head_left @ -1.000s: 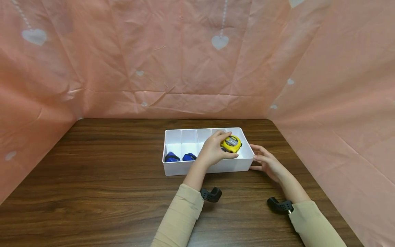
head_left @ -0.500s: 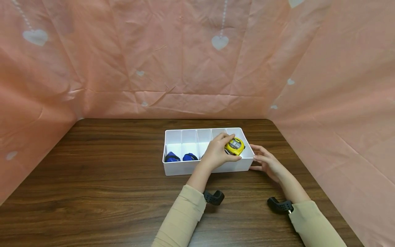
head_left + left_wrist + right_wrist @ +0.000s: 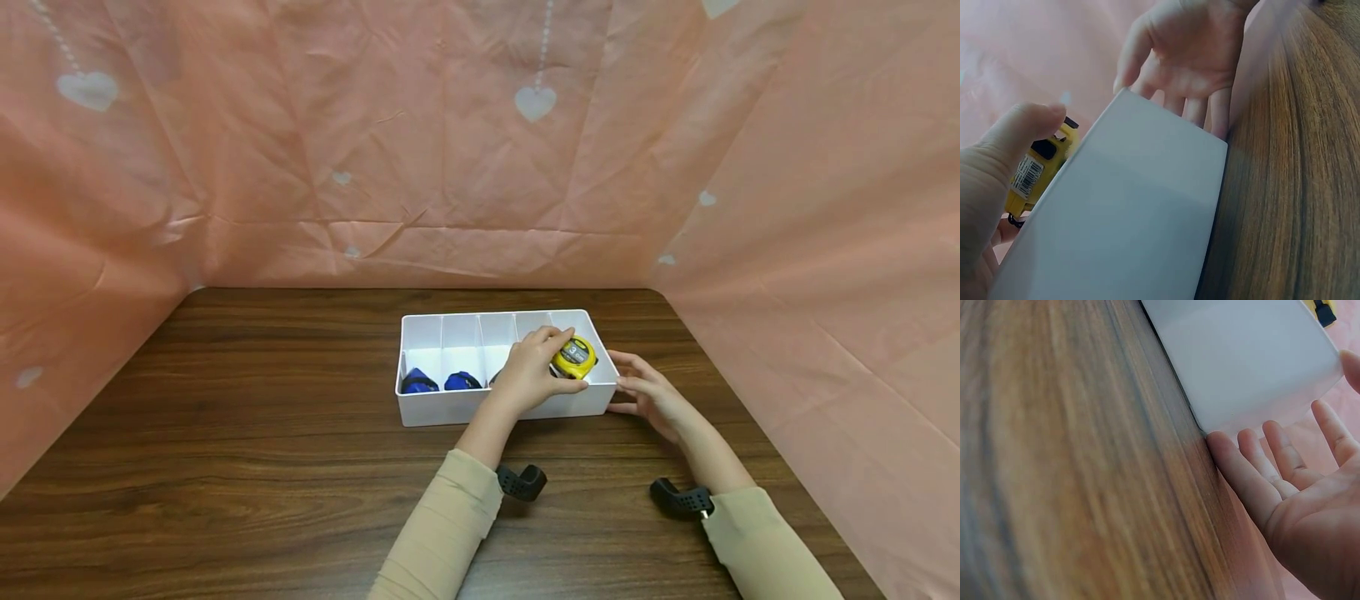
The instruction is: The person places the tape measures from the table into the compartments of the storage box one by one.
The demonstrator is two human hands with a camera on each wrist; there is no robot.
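My left hand point(image 3: 546, 367) grips a yellow tape measure point(image 3: 575, 356) from the side, held low in the rightmost compartment of a white divided box point(image 3: 450, 410). The left wrist view shows the thumb against the tape measure point(image 3: 1038, 169) behind the box's wall point(image 3: 1135, 212). My right hand point(image 3: 628, 385) lies with straight fingers against the box's right end and holds nothing. In the right wrist view its fingertips point(image 3: 1235, 456) touch the corner of the box point(image 3: 1241, 356). Two blue objects point(image 3: 417, 383) point(image 3: 461, 382) lie in the left compartments.
The box stands on a dark wooden table point(image 3: 262, 467), right of centre and towards the back. Pink sheeting with white hearts point(image 3: 480, 167) closes in the back and both sides. Black wrist mounts point(image 3: 521, 482) point(image 3: 681, 500) hang under both sleeves.
My left hand has carried the tape measure a little to the right and lower into the rightmost compartment. The right hand has stayed against the box.
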